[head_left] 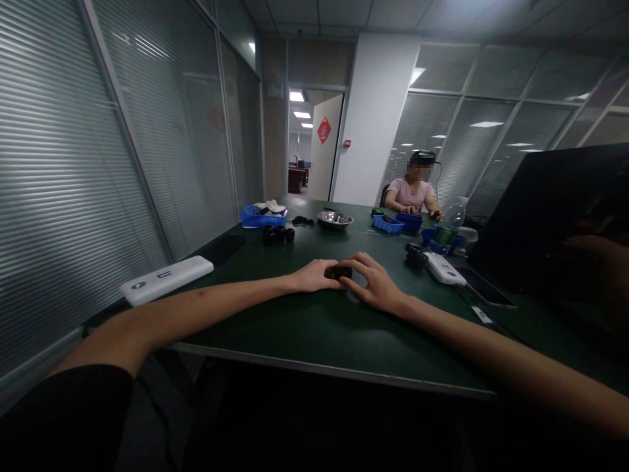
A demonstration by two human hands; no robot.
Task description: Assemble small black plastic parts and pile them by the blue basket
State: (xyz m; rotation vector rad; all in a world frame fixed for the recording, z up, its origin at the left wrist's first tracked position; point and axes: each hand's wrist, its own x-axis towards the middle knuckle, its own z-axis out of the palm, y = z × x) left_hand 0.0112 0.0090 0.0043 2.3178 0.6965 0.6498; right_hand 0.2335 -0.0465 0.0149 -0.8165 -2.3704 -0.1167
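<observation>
Both my hands meet over the middle of the green table (304,328), around a small black object (339,272). My left hand (317,275) grips its left end, fingers closed on it. From the right, my right hand (371,282) curves over the same object, with fingertips at its top and right side. What the object is cannot be made out. Beyond my hands stands a metal bowl (335,221) with something small inside. Several black round parts (278,235) sit to its left.
A blue tray (263,219) with white items lies back left, a white device (167,280) nearer. Right are black parts (416,256), a white power bank (445,269), a phone (484,286), a bottle (448,226) and blue baskets (388,225). A person (413,190) sits across; a dark screen stands right.
</observation>
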